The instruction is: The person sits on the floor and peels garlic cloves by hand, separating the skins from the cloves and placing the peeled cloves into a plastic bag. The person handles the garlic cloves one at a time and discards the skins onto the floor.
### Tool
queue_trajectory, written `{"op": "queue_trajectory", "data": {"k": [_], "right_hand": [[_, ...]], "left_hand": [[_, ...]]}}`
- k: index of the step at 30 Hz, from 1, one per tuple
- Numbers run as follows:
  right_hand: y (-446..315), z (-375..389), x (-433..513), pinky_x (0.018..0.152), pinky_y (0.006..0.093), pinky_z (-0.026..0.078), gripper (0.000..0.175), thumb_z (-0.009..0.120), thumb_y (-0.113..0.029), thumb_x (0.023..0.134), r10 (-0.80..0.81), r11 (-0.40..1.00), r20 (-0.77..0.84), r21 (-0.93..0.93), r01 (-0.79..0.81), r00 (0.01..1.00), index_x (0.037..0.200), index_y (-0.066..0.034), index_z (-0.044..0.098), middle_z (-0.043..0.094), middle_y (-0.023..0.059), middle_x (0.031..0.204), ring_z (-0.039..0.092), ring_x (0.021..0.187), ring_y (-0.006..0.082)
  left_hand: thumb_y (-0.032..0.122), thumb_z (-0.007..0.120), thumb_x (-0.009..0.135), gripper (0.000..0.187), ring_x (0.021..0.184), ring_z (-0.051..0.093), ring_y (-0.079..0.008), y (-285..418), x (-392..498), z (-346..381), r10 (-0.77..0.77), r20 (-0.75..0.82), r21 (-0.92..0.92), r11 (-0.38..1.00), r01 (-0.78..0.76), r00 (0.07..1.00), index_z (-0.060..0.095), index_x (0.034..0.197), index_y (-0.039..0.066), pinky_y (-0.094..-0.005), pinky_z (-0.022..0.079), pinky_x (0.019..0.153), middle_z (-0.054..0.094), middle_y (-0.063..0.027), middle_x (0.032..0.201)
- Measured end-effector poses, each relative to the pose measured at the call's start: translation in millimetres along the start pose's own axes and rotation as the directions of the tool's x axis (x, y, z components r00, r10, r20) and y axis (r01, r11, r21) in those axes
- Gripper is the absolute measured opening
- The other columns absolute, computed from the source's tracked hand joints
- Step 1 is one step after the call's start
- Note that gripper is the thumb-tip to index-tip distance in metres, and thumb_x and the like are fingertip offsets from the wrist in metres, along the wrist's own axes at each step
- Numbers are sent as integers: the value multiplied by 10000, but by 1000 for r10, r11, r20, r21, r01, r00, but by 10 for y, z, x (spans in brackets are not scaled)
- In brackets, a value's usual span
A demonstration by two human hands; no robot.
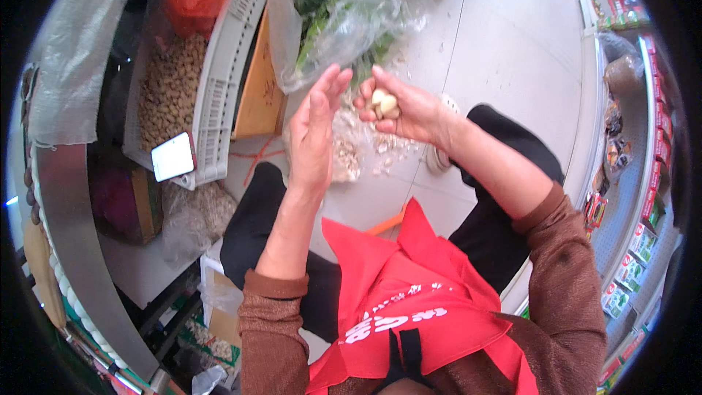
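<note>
Several peeled garlic cloves (385, 103) rest in the curled fingers of my right hand (419, 115). To their left, my left hand (313, 140) is raised with the palm turned inward and the fingers extended, and nothing shows in it. Below both hands, a clear plastic bag (346, 167) on the floor holds pale garlic skins or pieces. Loose peelings (390, 151) lie scattered to its right. Beyond my fingertips stands a translucent plastic bag (356, 17) with green leafy vegetables inside. A red apron (422, 313) bearing white writing covers my lap.
On the left, a white plastic crate (211, 115) contains unshelled peanuts (173, 88), with a lit phone (173, 157) at its near end. Beside it stands an orange-brown box (260, 88). Store shelves (630, 143) with packaged goods run along the right.
</note>
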State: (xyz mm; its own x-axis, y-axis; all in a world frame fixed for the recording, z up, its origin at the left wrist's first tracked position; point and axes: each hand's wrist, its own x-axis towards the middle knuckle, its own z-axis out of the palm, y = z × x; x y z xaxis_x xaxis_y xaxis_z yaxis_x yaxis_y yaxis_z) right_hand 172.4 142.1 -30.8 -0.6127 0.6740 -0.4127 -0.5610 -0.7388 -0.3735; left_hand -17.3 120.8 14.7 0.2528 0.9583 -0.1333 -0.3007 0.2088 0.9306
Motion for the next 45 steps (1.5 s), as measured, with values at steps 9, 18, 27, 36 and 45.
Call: {"op": "queue_trajectory", "data": {"k": [9, 18, 27, 36, 45], "right_hand": [[-505, 116, 122, 437, 210, 358, 254, 560, -357, 1004, -198, 978, -242, 17, 208, 950, 929, -114, 543, 568, 57, 914, 520, 679, 126], [-3553, 1353, 1085, 390, 264, 314, 336, 562, -367, 995, -955, 50, 196, -632, 773, 222, 798, -98, 520, 483, 16, 569, 407, 433, 112], [-6239, 2303, 2229, 706, 468, 507, 198, 613, -183, 870, -664, -440, 413, -890, -120, -623, 861, 5, 674, 672, 244, 829, 658, 815, 416], [-6784, 2228, 2455, 679, 439, 506, 275, 570, -231, 929, -823, -425, 495, -862, -276, -279, 785, -21, 675, 665, 200, 753, 660, 744, 362], [-6634, 2324, 2599, 646, 403, 477, 324, 528, -262, 952, -812, -488, 565, -795, -360, -145, 760, -29, 647, 635, 161, 723, 621, 702, 307]], "left_hand": [[438, 483, 1026, 467, 1108, 611, -179, -16, 135, -269, -373, -137, -441, 853, 281, 918, 548, 1348, 106, -343, 487, 916, 649, -46, 1205], [270, 543, 1018, 350, 957, 637, -161, -51, 323, -446, -382, -66, -559, 779, 282, 922, 574, 1308, 77, -306, 513, 808, 665, -67, 1116], [228, 546, 1014, 342, 941, 639, -163, 70, 481, -823, -453, -146, -596, 750, 287, 880, 562, 1309, 57, -312, 520, 806, 660, -79, 1115], [218, 550, 1011, 315, 924, 637, -180, 83, 506, -1086, -500, -202, -597, 744, 299, 842, 570, 1278, 53, -333, 515, 815, 663, -80, 1076], [210, 544, 1012, 315, 927, 635, -183, 56, 557, -1138, -511, -182, -610, 729, 311, 840, 566, 1280, 46, -319, 510, 803, 664, -85, 1066]]}}
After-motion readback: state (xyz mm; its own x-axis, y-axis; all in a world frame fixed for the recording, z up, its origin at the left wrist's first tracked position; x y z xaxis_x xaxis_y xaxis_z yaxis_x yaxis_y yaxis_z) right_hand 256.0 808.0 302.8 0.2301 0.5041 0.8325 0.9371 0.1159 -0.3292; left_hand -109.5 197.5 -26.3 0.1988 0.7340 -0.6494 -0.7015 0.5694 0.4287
